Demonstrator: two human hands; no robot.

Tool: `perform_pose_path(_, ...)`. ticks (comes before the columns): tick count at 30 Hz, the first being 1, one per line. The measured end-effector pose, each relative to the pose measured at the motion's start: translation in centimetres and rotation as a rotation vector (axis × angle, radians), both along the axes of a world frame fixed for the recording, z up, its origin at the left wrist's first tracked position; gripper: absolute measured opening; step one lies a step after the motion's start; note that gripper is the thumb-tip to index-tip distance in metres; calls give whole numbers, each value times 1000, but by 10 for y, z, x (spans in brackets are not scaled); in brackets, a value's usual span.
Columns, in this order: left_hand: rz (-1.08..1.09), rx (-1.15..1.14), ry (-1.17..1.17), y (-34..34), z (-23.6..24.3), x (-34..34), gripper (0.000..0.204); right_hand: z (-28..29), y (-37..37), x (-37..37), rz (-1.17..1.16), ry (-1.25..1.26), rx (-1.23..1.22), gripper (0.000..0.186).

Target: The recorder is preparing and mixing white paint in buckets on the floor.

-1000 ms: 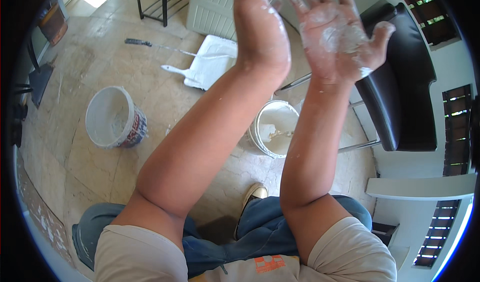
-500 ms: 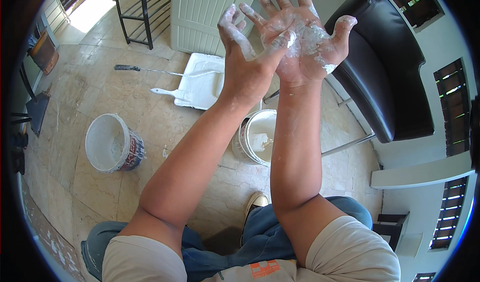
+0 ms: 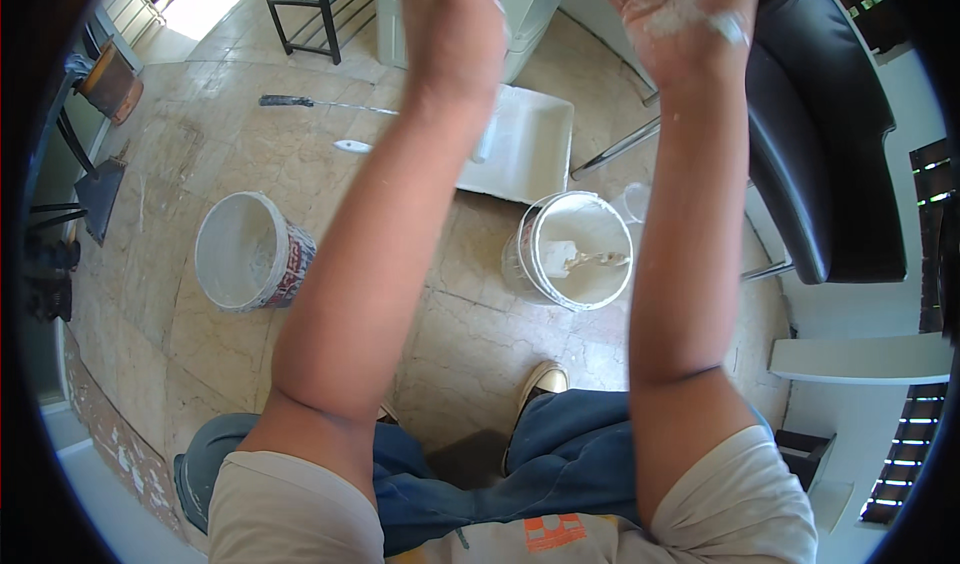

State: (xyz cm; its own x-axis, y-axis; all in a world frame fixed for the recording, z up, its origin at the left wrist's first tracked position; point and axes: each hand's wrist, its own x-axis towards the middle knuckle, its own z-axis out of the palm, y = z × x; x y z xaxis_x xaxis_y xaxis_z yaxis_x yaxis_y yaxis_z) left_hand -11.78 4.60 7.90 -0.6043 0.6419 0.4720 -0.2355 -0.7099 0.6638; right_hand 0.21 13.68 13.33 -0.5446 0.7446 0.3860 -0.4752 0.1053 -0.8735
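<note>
Both forearms reach up to the top edge of the view, well apart. My left hand (image 3: 455, 24) is smeared by motion, with white paint on it; its fingers run out of the picture. My right hand (image 3: 690, 19) turns its palm up, coated in white paint, fingers apart and nothing in it. Below the hands a white paint tray (image 3: 545, 154) lies on the floor, partly behind my left forearm. A paint roller's dark handle (image 3: 285, 101) and a white brush handle (image 3: 352, 146) stick out to its left. Between my forearms stands a white bucket (image 3: 540, 284) with a paint-covered brush (image 3: 562, 258) inside.
Another paint-stained bucket (image 3: 240, 254) stands at left. At right is a dark padded chair (image 3: 800, 154) with metal legs. A black metal rack (image 3: 325, 14) stands at the back beside a pale cabinet (image 3: 535, 24). A clay pot (image 3: 110, 82) and a dustpan (image 3: 98, 199) are far left.
My hands have drawn apart and risen, the right one moving right, and both now run past the top edge. The view has shifted, uncovering more of the tray and the bucket with the brush.
</note>
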Motion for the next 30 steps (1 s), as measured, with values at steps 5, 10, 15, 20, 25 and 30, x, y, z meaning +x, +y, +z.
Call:
perform_pose_path(5,266,-192,-19,-10,46,-60,63,-52,63,4,5,-761,851,49)
perform_pose_path(10,468,-898,839,-39,52,-126,45,-101,-20,62,221,-1594,992,54)
perform_pose_path(15,474,-1224,1755,-125,-112,-221,70,-137,-42,151,153,-1685,814,49)
perform_pose_path(20,545,-1698,1294,-247,-214,-303,64,-124,-46,144,182,-1719,539,41)
perform_pose_path(25,339,-1728,624,-240,-199,-273,50,-121,-47,137,149,-1642,547,40)
perform_pose_path(30,311,-1477,154,-304,-212,-305,46,-135,-56,119,342,-1450,714,34)
